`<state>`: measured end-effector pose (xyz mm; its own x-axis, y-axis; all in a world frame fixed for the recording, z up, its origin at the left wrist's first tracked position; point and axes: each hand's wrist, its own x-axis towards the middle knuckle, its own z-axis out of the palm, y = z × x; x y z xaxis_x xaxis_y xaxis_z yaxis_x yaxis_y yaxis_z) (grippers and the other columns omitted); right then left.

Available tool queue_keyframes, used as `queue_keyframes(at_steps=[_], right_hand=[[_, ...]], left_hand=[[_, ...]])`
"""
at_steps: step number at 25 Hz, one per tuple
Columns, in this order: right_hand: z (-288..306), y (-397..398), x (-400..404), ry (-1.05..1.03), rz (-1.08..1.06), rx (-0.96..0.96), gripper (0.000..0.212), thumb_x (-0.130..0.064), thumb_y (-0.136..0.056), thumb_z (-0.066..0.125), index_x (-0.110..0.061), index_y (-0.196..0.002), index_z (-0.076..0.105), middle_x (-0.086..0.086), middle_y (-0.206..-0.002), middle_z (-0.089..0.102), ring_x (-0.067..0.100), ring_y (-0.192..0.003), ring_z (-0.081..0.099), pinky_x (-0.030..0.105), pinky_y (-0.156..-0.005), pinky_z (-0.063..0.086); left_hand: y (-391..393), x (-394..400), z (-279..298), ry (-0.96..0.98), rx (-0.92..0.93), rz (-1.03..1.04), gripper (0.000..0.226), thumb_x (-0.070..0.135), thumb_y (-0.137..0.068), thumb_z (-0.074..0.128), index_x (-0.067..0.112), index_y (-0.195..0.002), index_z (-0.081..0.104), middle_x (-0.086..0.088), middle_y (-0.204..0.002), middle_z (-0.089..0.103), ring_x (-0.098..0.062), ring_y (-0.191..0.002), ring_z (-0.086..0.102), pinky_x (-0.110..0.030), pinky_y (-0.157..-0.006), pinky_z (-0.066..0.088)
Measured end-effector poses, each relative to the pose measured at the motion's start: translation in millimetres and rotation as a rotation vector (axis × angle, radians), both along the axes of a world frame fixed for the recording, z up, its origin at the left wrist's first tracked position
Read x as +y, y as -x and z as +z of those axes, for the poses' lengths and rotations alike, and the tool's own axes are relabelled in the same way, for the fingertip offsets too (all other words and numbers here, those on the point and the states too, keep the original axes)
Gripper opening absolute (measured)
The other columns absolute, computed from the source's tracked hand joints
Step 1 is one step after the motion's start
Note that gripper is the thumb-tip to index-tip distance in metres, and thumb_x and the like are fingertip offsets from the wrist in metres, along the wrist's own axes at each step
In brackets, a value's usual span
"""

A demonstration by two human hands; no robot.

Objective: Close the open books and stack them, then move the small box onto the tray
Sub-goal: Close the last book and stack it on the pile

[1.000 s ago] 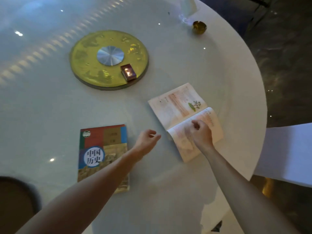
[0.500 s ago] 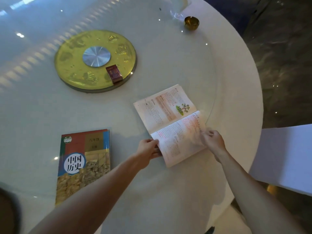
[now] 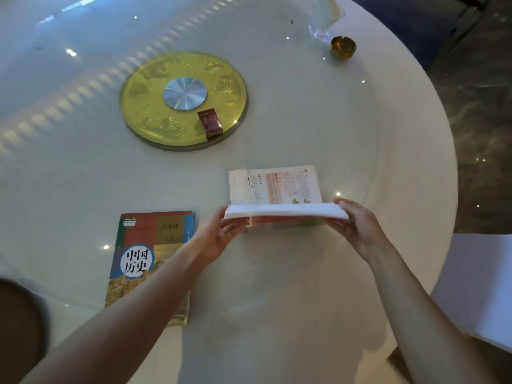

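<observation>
An open book (image 3: 277,187) lies on the white round table (image 3: 304,273), its far pages flat and its near half raised on edge. My left hand (image 3: 219,236) grips the left end of the raised half and my right hand (image 3: 357,225) grips the right end. A closed book (image 3: 149,253) with a colourful cover lies flat to the left, under my left forearm. A small dark red box (image 3: 210,123) sits on the near right part of the round yellow tray (image 3: 144,106) with a silver centre.
A small brass bowl (image 3: 343,47) and a white object (image 3: 324,12) stand at the table's far right edge. A white-covered chair (image 3: 476,286) is at the right, beyond the table rim. A dark round shape (image 3: 19,328) is at the lower left.
Both hands took hold of the near half of the open book and lifted it up from flat. The book has turned square to me.
</observation>
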<state>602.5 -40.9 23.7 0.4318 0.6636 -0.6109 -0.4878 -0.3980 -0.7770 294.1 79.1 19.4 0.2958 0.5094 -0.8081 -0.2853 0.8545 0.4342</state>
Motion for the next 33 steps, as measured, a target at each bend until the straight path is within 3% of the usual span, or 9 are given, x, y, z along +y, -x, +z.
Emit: queue_keyframes(at_steps=[3, 5, 10, 13, 16, 19, 22, 28, 33], right_hand=[[-3.0, -1.0, 35.4, -0.007, 0.042, -0.005, 0.024, -0.022, -0.103, 0.05, -0.009, -0.11, 0.068, 0.013, -0.1, 0.073, 0.028, -0.089, 0.073, 0.042, -0.086, 0.056], [-9.2, -1.2, 55.0, 0.075, 0.107, -0.11, 0.023, -0.022, -0.103, 0.052, -0.01, -0.112, 0.069, 0.011, -0.096, 0.071, 0.024, -0.082, 0.07, 0.04, -0.079, 0.056], [-46.4, 5.2, 69.8, 0.419, 0.334, -0.64, 0.017, -0.023, -0.085, 0.067, -0.01, -0.097, 0.067, 0.009, -0.107, 0.068, 0.027, -0.092, 0.064, 0.037, -0.08, 0.053], [-52.3, 14.5, 64.0, 0.488, 0.27, -0.601, 0.05, -0.023, -0.089, 0.067, -0.005, -0.134, 0.054, 0.001, -0.119, 0.053, 0.022, -0.105, 0.053, 0.034, -0.089, 0.045], [-59.6, 14.9, 57.1, 0.484, 0.243, -0.538, 0.036, -0.016, -0.089, 0.068, 0.0, -0.121, 0.062, 0.008, -0.121, 0.067, 0.026, -0.101, 0.063, 0.035, -0.083, 0.05], [-56.5, 23.7, 43.2, 0.443, 0.213, -0.494, 0.015, -0.012, -0.086, 0.071, -0.003, -0.098, 0.067, 0.02, -0.107, 0.074, 0.027, -0.087, 0.066, 0.035, -0.074, 0.049], [-51.3, 36.0, 28.5, 0.393, 0.206, -0.476, 0.012, -0.015, -0.085, 0.073, -0.011, -0.086, 0.062, 0.019, -0.092, 0.069, 0.024, -0.076, 0.06, 0.036, -0.068, 0.044], [-15.1, 71.1, 15.6, 0.217, 0.141, -0.241, 0.024, -0.002, -0.092, 0.057, -0.017, -0.109, 0.065, 0.011, -0.091, 0.069, 0.022, -0.063, 0.066, 0.028, -0.049, 0.054], [38.5, 101.6, 13.7, -0.062, 0.056, 0.019, 0.032, -0.023, -0.097, 0.042, -0.005, -0.108, 0.067, 0.02, -0.094, 0.074, 0.03, -0.082, 0.077, 0.042, -0.076, 0.064]], left_hand=[[-11.2, 5.8, -11.6, -0.012, 0.172, -0.057, 0.023, 0.023, -0.103, 0.05, 0.003, -0.11, 0.06, -0.014, -0.097, 0.067, -0.023, -0.083, 0.068, -0.03, -0.075, 0.059], [-14.9, 5.3, -22.6, -0.076, 0.398, -0.174, 0.02, 0.02, -0.097, 0.06, 0.004, -0.11, 0.06, -0.009, -0.083, 0.061, -0.018, -0.07, 0.059, -0.026, -0.065, 0.051], [-22.1, 8.0, -32.5, -0.168, 0.582, -0.3, 0.014, 0.016, -0.09, 0.066, 0.005, -0.095, 0.059, -0.006, -0.071, 0.047, -0.016, -0.056, 0.038, -0.029, -0.057, 0.036], [-27.8, 11.2, -32.3, -0.204, 0.619, -0.374, 0.015, 0.021, -0.085, 0.068, 0.008, -0.085, 0.061, -0.009, -0.071, 0.045, -0.017, -0.056, 0.035, -0.032, -0.061, 0.033], [-22.7, 17.1, -28.3, -0.219, 0.653, -0.387, 0.017, 0.021, -0.088, 0.07, 0.011, -0.079, 0.06, -0.004, -0.069, 0.049, -0.016, -0.062, 0.044, -0.029, -0.062, 0.038], [-9.9, 22.3, -20.0, -0.194, 0.566, -0.334, 0.011, 0.013, -0.092, 0.067, 0.007, -0.098, 0.059, -0.011, -0.091, 0.064, -0.019, -0.078, 0.06, -0.03, -0.072, 0.054], [1.3, 24.7, 0.6, -0.15, 0.368, -0.219, 0.027, 0.001, -0.094, 0.061, -0.001, -0.118, 0.05, -0.02, -0.101, 0.063, -0.022, -0.074, 0.068, -0.03, -0.057, 0.063], [32.9, 23.9, 43.8, -0.281, 0.077, -0.185, 0.036, 0.0, -0.094, 0.059, 0.013, -0.127, 0.054, -0.022, -0.102, 0.063, -0.023, -0.068, 0.071, -0.034, -0.063, 0.064], [74.1, 26.4, 78.7, -0.267, 0.006, -0.107, 0.025, 0.023, -0.095, 0.063, -0.002, -0.103, 0.062, -0.025, -0.098, 0.071, -0.027, -0.076, 0.075, -0.032, -0.069, 0.064]])
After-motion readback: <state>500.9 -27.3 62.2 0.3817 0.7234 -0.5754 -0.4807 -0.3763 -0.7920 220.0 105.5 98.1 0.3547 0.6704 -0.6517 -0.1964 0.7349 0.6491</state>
